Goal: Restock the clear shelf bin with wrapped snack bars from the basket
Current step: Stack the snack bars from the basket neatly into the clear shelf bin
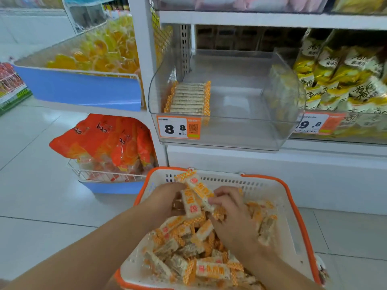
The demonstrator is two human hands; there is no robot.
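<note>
A white basket with an orange rim [293, 208] sits on the floor below me, full of wrapped snack bars [209, 268] in white and orange wrappers. Both hands are inside it. My left hand [165, 199] grips a small bunch of bars [191, 203] that stand up out of the pile. My right hand [232, 212] pinches the same bunch from the right side. Above, the clear shelf bin [240, 130] holds one neat row of bars [189, 98] at its left; the remainder of its floor is bare.
A price tag reading 8.8 [178, 128] is on the bin's front. Yellow snack bags [339, 80] fill the bin to the right. Orange bags [111, 143] sit in a wire rack at lower left, yellow sweets [100, 51] above them. White tiled floor lies all around.
</note>
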